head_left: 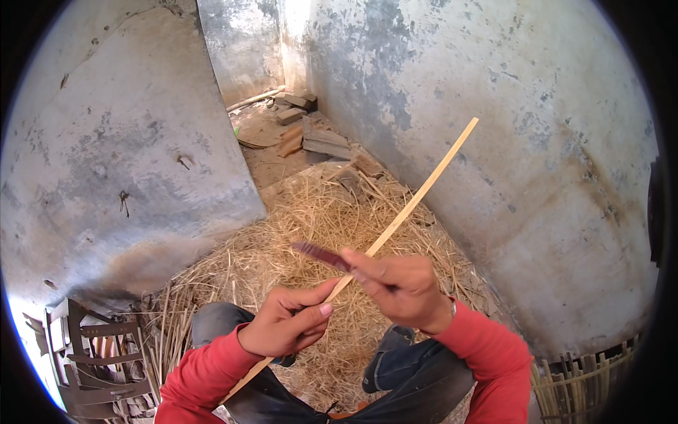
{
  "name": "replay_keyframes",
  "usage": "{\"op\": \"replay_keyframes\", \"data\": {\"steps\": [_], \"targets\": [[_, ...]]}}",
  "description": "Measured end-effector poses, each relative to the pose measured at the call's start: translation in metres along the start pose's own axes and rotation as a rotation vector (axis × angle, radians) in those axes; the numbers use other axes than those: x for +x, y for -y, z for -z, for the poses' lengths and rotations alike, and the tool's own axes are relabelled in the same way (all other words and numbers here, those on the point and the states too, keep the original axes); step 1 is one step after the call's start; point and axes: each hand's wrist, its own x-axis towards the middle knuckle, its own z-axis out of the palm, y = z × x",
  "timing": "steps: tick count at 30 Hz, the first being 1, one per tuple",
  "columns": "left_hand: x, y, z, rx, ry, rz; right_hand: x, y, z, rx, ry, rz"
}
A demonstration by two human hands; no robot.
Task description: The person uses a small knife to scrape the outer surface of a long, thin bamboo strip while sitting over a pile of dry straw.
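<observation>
A long, pale bamboo strip [425,187] slants across the head view, from beside my left forearm up to the far right. My left hand [288,321] is closed round its lower part, with the thumb lying along it. Just farther up, my right hand [399,286] grips a knife [321,254] against the strip. The knife's dark reddish-brown blade sticks out to the left and is slightly blurred. My right fingers hide the handle and the spot where blade and strip meet.
Straw-like shavings [311,219] cover the floor before and between my bent legs. Wooden pieces and bricks [325,145] lie in the far corner. Walls [522,184] rise on both sides. A dark slatted frame [106,357] stands at left, a bamboo-slat basket [575,389] at right.
</observation>
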Motion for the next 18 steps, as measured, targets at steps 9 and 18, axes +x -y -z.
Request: {"op": "replay_keyframes", "data": {"steps": [9,18], "targets": [[-0.008,0.0,0.0,0.107,-0.004,-0.044,0.021,-0.047,0.044,-0.116,-0.613,-0.104],[-0.012,0.004,0.0,0.127,0.035,0.026,0.038,-0.085,0.134,0.07,-0.77,-0.266]]}}
